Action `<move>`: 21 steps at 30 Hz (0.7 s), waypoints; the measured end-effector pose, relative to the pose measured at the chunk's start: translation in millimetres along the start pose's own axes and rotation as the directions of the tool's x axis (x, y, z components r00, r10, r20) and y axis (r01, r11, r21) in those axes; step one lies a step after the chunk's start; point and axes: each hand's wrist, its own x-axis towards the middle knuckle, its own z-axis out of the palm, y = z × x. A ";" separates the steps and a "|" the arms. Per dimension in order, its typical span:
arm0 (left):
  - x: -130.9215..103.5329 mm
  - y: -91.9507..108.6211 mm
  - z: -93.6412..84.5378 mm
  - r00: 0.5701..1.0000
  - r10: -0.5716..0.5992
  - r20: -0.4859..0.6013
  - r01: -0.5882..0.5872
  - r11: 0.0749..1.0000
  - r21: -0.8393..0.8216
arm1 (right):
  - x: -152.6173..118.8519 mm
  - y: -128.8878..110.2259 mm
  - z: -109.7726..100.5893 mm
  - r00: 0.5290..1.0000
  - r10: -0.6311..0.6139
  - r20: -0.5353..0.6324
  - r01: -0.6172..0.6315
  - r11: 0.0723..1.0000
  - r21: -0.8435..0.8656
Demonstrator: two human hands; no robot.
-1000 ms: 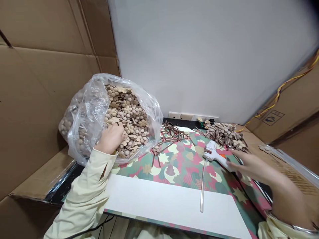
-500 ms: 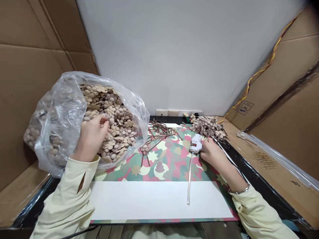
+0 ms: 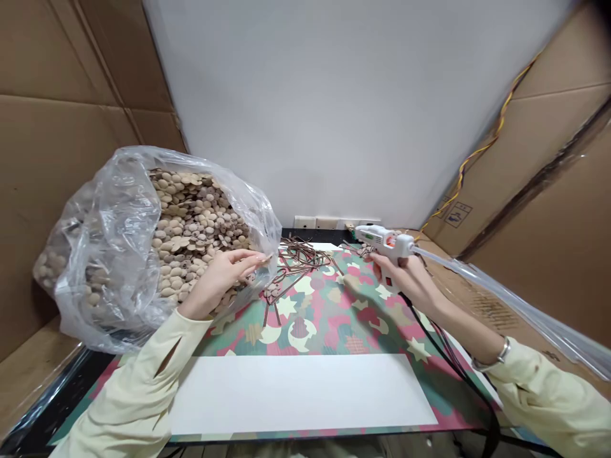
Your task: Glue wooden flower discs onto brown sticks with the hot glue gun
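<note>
White plastic shows in the right hand [image 3: 415,280], which grips one glue gun [image 3: 382,240] by its handle at the right rear of the patterned board [image 3: 315,337]. The gun's nozzle points left and slightly away from the wearer; its long axis runs nearly level across the view, handle down, with one clear glue stick [image 3: 432,256] leaving the rear to the right. Two hands are in view: the left hand [image 3: 214,280], fingers closed in a pinch, grips one small piece [image 3: 268,258] at the mouth of one clear bag [image 3: 126,235], filled with pale flower pieces [image 3: 191,254] too many to count. On the board are one tangle of brown sticks [image 3: 303,254], one flower cluster [image 3: 272,291] with two short stems toward the wearer, and one white sheet [image 3: 300,394] along the near edge. One smaller pile [image 3: 363,249] sits partly hidden behind the gun. One bracelet [image 3: 502,352] circles the right wrist. Behind, sockets [image 3: 327,223] line the foot of one pale wall [image 3: 334,114]; their exact number cannot be told.
</note>
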 end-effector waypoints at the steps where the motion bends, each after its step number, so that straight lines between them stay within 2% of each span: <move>1: -1.0 -1.5 4.7 1.000 0.007 0.005 -0.007 0.999 -0.034 | -1.8 -5.0 5.8 0.999 -0.021 0.034 0.018 0.997 0.073; 4: -5.7 -3.0 18.5 0.999 0.038 -0.032 -0.039 0.999 -0.031 | -8.8 -14.3 28.9 0.989 -0.044 0.141 0.000 0.955 0.297; 7: -10.5 -4.3 31.4 0.996 0.006 -0.086 -0.011 0.998 -0.061 | -16.6 -17.7 51.2 0.979 -0.002 0.204 -0.093 0.886 0.455; 11: -16.4 -8.1 54.2 0.997 -0.040 0.073 0.052 0.985 -0.166 | -23.0 -18.5 69.5 0.965 0.123 0.232 -0.234 0.806 0.544; 13: -20.1 -9.3 68.7 0.994 -0.060 0.089 0.079 0.969 -0.232 | -24.5 -17.2 75.8 0.972 0.106 0.212 -0.211 0.791 0.575; 17: -29.0 -11.0 95.1 0.984 -0.131 0.125 0.169 0.912 -0.373 | -27.0 -11.1 85.4 0.987 -0.043 0.157 -0.058 0.808 0.586; 21: -34.1 -11.5 104.0 0.982 -0.094 0.166 0.159 0.886 -0.436 | -28.0 -7.0 85.7 0.982 -0.080 0.170 -0.033 0.817 0.576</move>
